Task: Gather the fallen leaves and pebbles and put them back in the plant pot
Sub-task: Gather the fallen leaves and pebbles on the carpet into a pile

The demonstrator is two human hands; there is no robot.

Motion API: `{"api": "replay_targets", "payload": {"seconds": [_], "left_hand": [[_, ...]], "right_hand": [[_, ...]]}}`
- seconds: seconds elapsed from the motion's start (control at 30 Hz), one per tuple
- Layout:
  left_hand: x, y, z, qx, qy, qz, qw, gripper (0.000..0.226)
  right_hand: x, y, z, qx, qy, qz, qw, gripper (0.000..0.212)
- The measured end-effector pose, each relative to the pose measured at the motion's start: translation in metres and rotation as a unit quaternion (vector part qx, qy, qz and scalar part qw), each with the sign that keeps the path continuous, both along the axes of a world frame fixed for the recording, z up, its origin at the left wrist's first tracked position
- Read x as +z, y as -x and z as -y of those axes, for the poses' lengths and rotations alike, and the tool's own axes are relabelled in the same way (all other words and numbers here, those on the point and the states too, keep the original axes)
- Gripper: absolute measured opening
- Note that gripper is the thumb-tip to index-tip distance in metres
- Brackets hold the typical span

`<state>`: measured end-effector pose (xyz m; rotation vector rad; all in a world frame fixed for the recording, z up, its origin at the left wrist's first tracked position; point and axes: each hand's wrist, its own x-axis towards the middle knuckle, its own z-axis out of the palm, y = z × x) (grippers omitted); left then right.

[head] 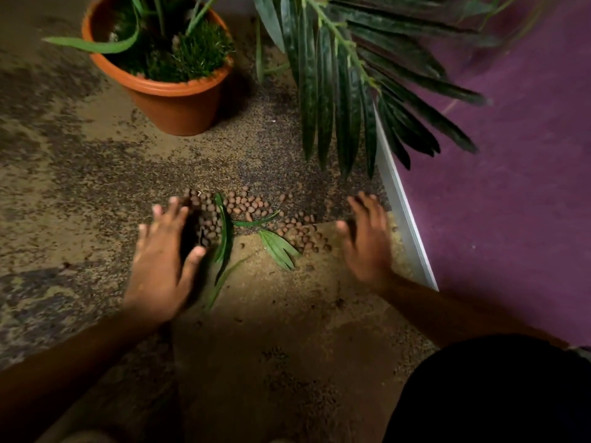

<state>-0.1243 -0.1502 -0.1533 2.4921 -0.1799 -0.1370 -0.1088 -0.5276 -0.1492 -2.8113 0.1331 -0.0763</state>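
Several small brown pebbles lie scattered on the sandy floor in the middle of the view. Green fallen leaves lie among them, one long leaf right beside my left hand. My left hand is spread open at the left edge of the pebbles, fingers straight. My right hand is spread open at the right edge of the pebbles, holding nothing. The orange plant pot, with grass and green plants in it, stands on the floor at the upper left, well beyond both hands.
A large dark palm frond hangs over the floor above my right hand. A purple wall with a metal strip at its base runs along the right. My dark-clothed knee fills the lower right.
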Motion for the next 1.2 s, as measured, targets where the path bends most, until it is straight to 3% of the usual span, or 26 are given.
{"api": "replay_targets", "payload": {"seconds": [0.07, 0.2, 0.3, 0.4, 0.53, 0.57, 0.63, 0.7, 0.73, 0.83, 0.93, 1.07, 1.13, 1.2], "left_hand": [[-0.003, 0.014, -0.020, -0.011, -0.059, -0.001, 0.998, 0.081], [-0.016, 0.051, -0.041, -0.108, -0.153, -0.006, 0.982, 0.095], [-0.021, 0.055, -0.025, -0.086, -0.192, -0.009, 0.978, 0.094], [-0.018, 0.036, 0.006, -0.037, -0.160, -0.012, 0.986, 0.090], [-0.008, 0.013, 0.036, -0.042, -0.059, 0.001, 0.997, 0.088], [-0.005, 0.011, 0.038, -0.045, -0.044, 0.014, 0.998, 0.087], [-0.001, 0.011, 0.031, -0.044, -0.038, 0.032, 0.998, 0.087], [-0.006, 0.013, 0.011, -0.015, -0.061, 0.031, 0.998, 0.089], [-0.009, 0.015, -0.001, 0.007, -0.075, 0.023, 0.997, 0.090], [-0.015, 0.016, -0.025, 0.026, -0.104, -0.007, 0.994, 0.095], [-0.016, 0.022, -0.022, -0.083, -0.137, -0.020, 0.987, 0.101], [-0.017, 0.034, -0.008, -0.155, -0.157, -0.016, 0.975, 0.113], [-0.016, 0.039, -0.008, -0.165, -0.170, -0.013, 0.971, 0.123], [-0.015, 0.042, -0.014, -0.170, -0.173, -0.009, 0.970, 0.131]], "right_hand": [[-0.009, 0.029, 0.036, -0.048, 0.033, -0.031, 0.998, 0.067], [-0.029, 0.077, 0.061, -0.028, 0.051, -0.066, 0.996, 0.074], [-0.029, 0.069, 0.045, -0.052, 0.043, -0.065, 0.996, 0.072], [-0.025, 0.047, 0.008, -0.022, 0.016, -0.068, 0.997, 0.074], [-0.010, 0.026, -0.034, 0.160, -0.058, -0.016, 0.985, 0.065], [-0.008, 0.021, -0.030, 0.156, -0.049, 0.011, 0.986, 0.060], [-0.009, 0.013, -0.009, 0.036, -0.009, 0.033, 0.999, 0.055], [-0.016, 0.010, 0.019, -0.088, 0.005, -0.013, 0.996, 0.062], [-0.021, 0.011, 0.031, -0.103, 0.017, -0.041, 0.994, 0.068], [-0.029, 0.012, 0.036, -0.066, 0.045, -0.063, 0.995, 0.075], [-0.024, 0.009, -0.005, -0.024, 0.013, -0.047, 0.999, 0.069], [-0.012, 0.021, -0.059, 0.168, -0.057, -0.042, 0.983, 0.066], [-0.005, 0.026, -0.056, 0.156, -0.089, -0.008, 0.984, 0.066], [-0.003, 0.037, -0.037, 0.044, -0.087, 0.032, 0.995, 0.067]]}}
